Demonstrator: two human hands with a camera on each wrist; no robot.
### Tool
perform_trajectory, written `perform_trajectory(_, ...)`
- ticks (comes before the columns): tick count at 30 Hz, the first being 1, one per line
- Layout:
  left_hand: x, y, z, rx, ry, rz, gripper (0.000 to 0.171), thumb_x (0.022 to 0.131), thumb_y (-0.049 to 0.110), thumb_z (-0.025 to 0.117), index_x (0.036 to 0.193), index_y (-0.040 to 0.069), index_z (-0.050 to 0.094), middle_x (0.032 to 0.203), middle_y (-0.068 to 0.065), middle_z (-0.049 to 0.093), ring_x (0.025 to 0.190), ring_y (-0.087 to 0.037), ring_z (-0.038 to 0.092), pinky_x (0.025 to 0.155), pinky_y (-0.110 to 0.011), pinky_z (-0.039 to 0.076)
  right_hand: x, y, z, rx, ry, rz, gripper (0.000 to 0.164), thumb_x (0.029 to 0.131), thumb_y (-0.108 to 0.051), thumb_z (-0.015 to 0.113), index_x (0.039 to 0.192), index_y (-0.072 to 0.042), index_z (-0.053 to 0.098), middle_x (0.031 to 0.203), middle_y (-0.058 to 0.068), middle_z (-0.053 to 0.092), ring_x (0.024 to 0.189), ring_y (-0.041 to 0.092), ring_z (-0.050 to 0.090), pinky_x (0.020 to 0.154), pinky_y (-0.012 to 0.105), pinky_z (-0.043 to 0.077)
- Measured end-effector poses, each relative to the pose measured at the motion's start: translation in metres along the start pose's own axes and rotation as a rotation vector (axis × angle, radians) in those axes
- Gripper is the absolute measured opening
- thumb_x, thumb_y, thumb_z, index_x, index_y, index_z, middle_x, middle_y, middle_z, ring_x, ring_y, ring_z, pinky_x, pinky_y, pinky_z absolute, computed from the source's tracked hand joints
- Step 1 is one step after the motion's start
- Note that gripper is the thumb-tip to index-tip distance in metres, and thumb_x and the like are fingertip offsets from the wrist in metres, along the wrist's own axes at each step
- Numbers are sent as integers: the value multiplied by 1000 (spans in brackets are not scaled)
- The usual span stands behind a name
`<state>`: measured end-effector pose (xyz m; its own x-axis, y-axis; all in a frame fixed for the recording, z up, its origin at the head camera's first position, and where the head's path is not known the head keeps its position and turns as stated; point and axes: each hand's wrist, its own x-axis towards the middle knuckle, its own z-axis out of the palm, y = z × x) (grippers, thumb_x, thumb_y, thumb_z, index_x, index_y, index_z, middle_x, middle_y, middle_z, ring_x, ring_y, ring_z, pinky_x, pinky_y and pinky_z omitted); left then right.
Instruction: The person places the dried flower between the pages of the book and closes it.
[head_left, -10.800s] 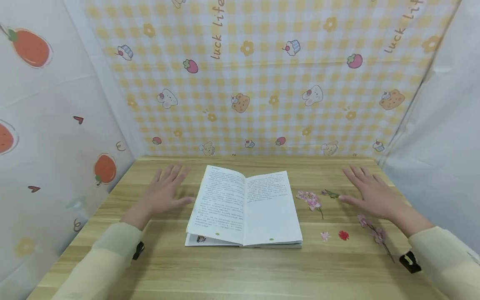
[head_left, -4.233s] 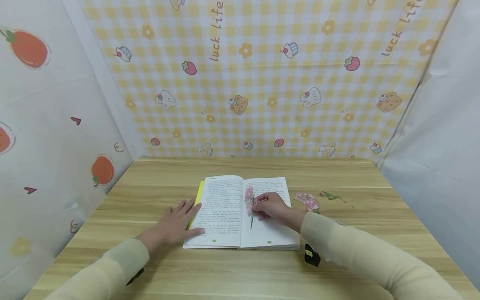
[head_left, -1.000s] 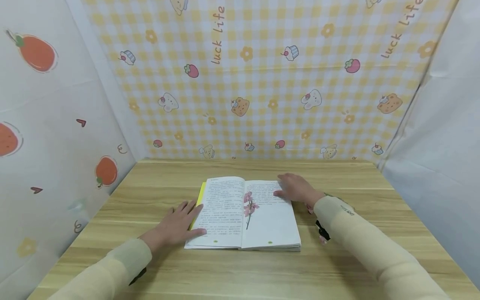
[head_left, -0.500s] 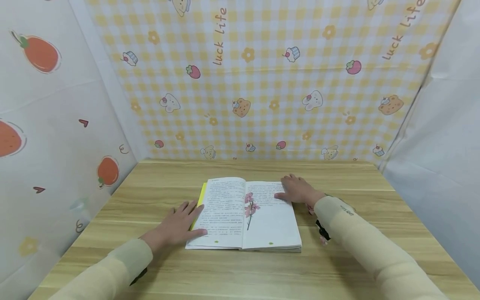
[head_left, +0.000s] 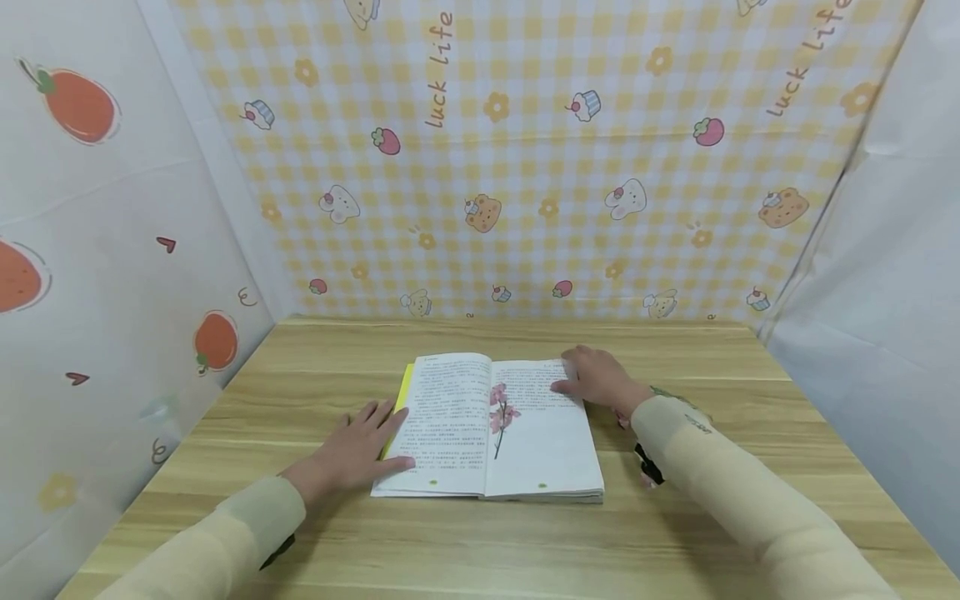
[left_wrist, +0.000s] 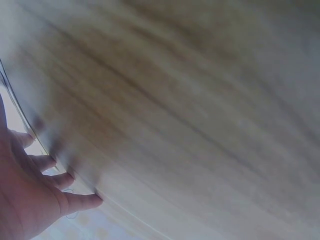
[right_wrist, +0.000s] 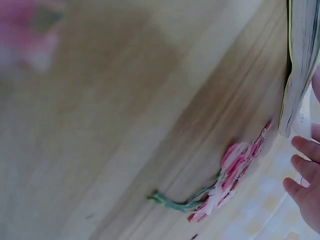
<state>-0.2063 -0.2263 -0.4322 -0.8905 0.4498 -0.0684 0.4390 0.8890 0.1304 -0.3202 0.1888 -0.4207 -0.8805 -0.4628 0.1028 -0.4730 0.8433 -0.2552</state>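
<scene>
An open book (head_left: 543,458) lies on the table with printed text on both pages and a yellow edge at its left. On the right page, beside the fold, rests a pink blossom sprig (head_left: 501,417) with a dark stem. My left hand (head_left: 352,454) lies over the left page's outer edge, fingers spread and thumb on the paper. At the top right corner my right hand (head_left: 600,379) touches the page, thumb on the paper, other fingers along the corner. In the right wrist view the fingertips (right_wrist: 300,165) extend past the book's edge (right_wrist: 295,75).
Pink blossoms (head_left: 622,419) and a green-leaved stem (head_left: 663,392) lie right of the book, partly hidden by the right forearm. A flower with a green stem (right_wrist: 230,175) shows on the wooden table (head_left: 420,550). A patterned cloth (head_left: 480,167) hangs behind.
The right hand has brought the blossom sprig from the table's right onto the right page, released it and moved to the top corner. The left hand has settled on the book. Little differs over the last second.
</scene>
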Motion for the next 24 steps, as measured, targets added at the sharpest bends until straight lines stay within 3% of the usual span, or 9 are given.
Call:
perform_trajectory(5,1,-1,1,-2,2,5,91,90,73,39,153,9,28,156,-23,23,140,-47,20,99,-74,21,0,0,1,153,76,47,49,92,-24,70,131,2,56,128,21,59,119,38,54,98,50,42)
perform_trajectory(10,1,0,0,-6,4,5,91,90,72,41,153,8,29,155,-23,23,140,-47,20,99,-74,21,0,-1,0,354,124,116,50,93,-18,68,137,-1,51,113,15,62,104,29,58,87,45,47)
perform_trajectory(15,1,0,-1,-8,3,10,90,90,71,42,153,8,29,155,-23,23,140,-47,20,99,-74,21,-2,-4,-4,531,171,167,57,94,-16,67,142,2,43,101,11,59,85,22,54,77,37,46)
perform_trajectory(21,0,0,-1,-10,5,10,90,90,71,42,153,7,30,155,-24,24,140,-47,21,98,-74,21,-8,-17,-16,694,167,283,57,96,-20,63,144,1,40,86,8,58,62,14,44,64,30,43)
perform_trajectory(24,0,0,0,-11,3,11,90,91,71,42,153,7,29,155,-24,24,140,-47,20,99,-74,21,-10,-24,-20,815,150,327,57,99,-24,59,145,2,38,95,12,64,68,12,54,66,28,48)
